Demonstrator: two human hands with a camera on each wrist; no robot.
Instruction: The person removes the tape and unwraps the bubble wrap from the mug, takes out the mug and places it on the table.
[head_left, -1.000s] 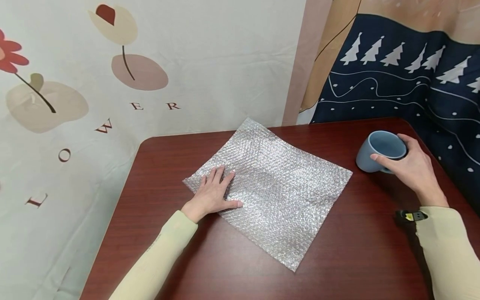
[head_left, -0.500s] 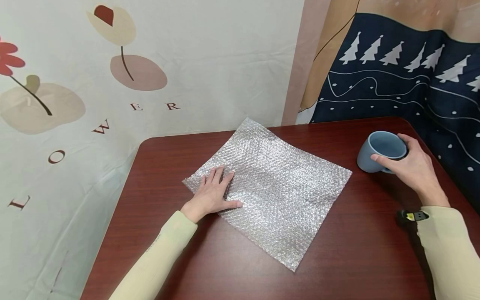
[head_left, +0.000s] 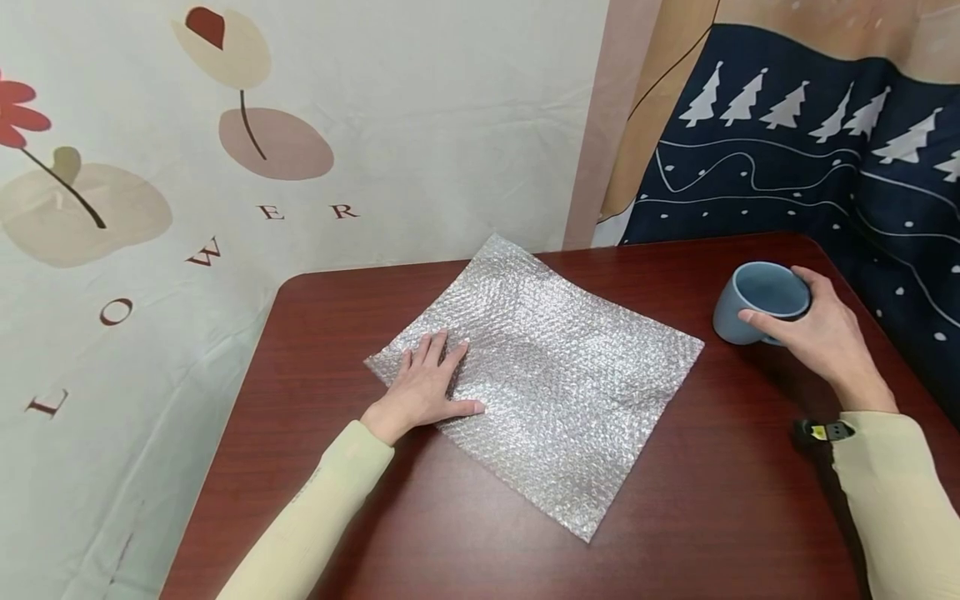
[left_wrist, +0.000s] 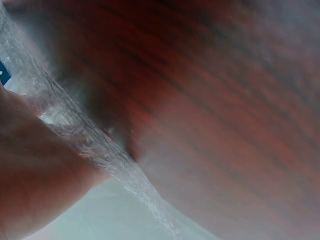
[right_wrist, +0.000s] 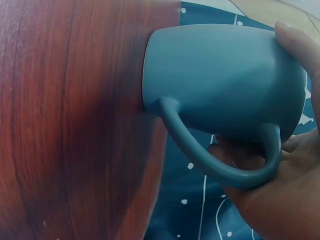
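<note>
A square sheet of silvery bubble wrap (head_left: 555,383) lies turned cornerwise on the table. My left hand (head_left: 422,387) rests on its left part with the fingers spread; in the left wrist view the edge of the bubble wrap (left_wrist: 100,145) runs beside the hand. At the far right stands a blue-grey mug (head_left: 735,312), upright. My right hand (head_left: 825,329) grips it near the rim, thumb on the near side and fingers round the far side. The right wrist view shows the mug's handle (right_wrist: 215,167) free of the fingers, its base against the tabletop.
The dark red wooden table (head_left: 712,500) has rounded far corners. Behind it hangs a pale cloth (head_left: 450,125) printed with flowers and letters. A navy cloth (head_left: 787,175) with white trees hangs along the right edge, close to the mug.
</note>
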